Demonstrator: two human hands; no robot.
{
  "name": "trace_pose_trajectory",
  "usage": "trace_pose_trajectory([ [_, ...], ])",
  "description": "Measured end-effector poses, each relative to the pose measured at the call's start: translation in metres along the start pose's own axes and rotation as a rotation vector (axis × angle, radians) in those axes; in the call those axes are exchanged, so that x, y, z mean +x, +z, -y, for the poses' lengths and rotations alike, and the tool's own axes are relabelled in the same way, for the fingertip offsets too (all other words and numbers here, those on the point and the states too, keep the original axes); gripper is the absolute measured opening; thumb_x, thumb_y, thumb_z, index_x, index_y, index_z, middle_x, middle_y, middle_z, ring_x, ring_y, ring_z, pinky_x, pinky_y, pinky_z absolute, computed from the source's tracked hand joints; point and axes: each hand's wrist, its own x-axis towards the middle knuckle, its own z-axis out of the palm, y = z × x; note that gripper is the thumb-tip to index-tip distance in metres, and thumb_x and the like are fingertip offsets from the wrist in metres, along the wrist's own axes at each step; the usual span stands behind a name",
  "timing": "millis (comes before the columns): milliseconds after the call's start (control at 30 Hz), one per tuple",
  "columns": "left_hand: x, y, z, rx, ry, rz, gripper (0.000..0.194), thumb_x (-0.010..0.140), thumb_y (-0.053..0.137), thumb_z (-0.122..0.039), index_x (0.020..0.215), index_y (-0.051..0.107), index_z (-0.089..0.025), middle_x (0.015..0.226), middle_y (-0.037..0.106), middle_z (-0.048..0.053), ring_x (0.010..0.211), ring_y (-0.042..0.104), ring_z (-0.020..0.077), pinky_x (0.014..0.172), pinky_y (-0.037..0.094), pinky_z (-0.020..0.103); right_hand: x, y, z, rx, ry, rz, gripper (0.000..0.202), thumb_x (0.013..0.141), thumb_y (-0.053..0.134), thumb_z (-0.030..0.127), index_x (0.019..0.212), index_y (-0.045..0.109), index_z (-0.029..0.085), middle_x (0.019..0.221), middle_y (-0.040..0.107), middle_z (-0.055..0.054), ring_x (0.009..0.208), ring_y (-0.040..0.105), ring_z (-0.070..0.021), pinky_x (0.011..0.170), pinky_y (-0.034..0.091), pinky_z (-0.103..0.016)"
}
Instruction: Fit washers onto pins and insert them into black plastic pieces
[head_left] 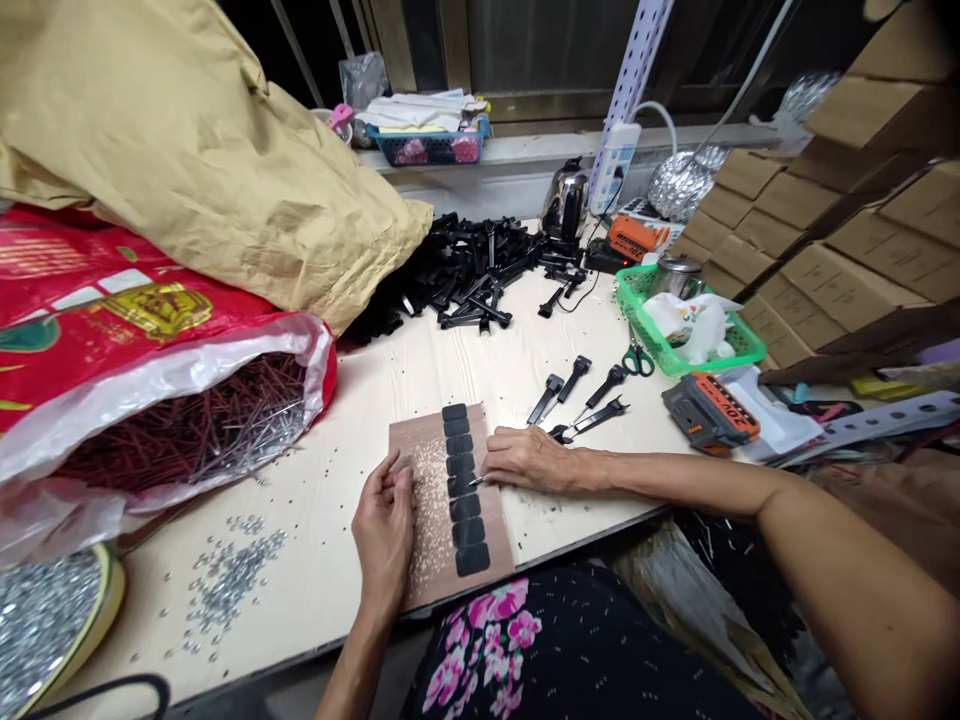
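Note:
A brown sheet (426,520) with pale speckles lies at the table's front edge. Down its right side runs a column of black rounded-square pads (466,505). My left hand (384,525) rests at the sheet's left edge, fingers curled and thumb close to them; what they hold, if anything, is hidden. From the right, my right hand (529,458) reaches over the pads, its fingers pinched on a small thing with a thin metal tip (477,481). That tip touches or hovers just over one pad. Several black-handled pieces with metal shafts (576,380) lie beyond my right hand.
At left, a red sack (225,300) spills long screws; small shiny metal bits (229,585) lie near a bowl (112,590). Black parts (480,265) are heaped at the back. Scissors (637,360), a green basket (634,310), a battery pack (712,412) and cardboard boxes (840,285) stand right.

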Motion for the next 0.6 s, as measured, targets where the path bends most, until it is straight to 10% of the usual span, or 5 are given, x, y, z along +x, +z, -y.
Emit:
trace_pose_trajectory([
  [233,0.009,-0.007,0.010,0.171,-0.012,0.011,0.057,0.075,0.056,-0.056,0.121,0.058,-0.023,0.099,0.066,0.006,0.088,0.062,0.0220,0.085,0.047,0.036,-0.028,-0.057,-0.042,-0.102,0.157,0.054,0.027,0.093,0.048,0.039,0.091,0.067,0.021,0.086,0.063,-0.003,0.087,0.050,-0.0150,0.073,0.035,-0.026],
  [400,0.016,-0.009,0.018,0.161,-0.057,0.023,0.061,0.070,0.056,-0.063,0.117,0.060,-0.024,0.110,0.067,0.006,0.093,0.063,0.0245,0.087,0.048,0.039,-0.035,-0.068,-0.062,-0.131,0.135,0.111,0.028,0.089,0.052,0.045,0.103,0.065,0.025,0.103,0.064,-0.004,0.104,0.049,-0.0187,0.091,0.029,-0.035],
  [600,0.017,-0.009,0.020,0.101,-0.100,0.026,0.060,0.069,0.056,-0.065,0.114,0.060,-0.025,0.117,0.064,0.005,0.095,0.063,0.0241,0.085,0.050,0.037,-0.051,-0.081,-0.073,-0.215,0.244,0.126,0.030,0.090,0.049,0.045,0.081,0.067,0.024,0.078,0.065,-0.002,0.081,0.055,-0.0164,0.100,0.021,-0.044],
])
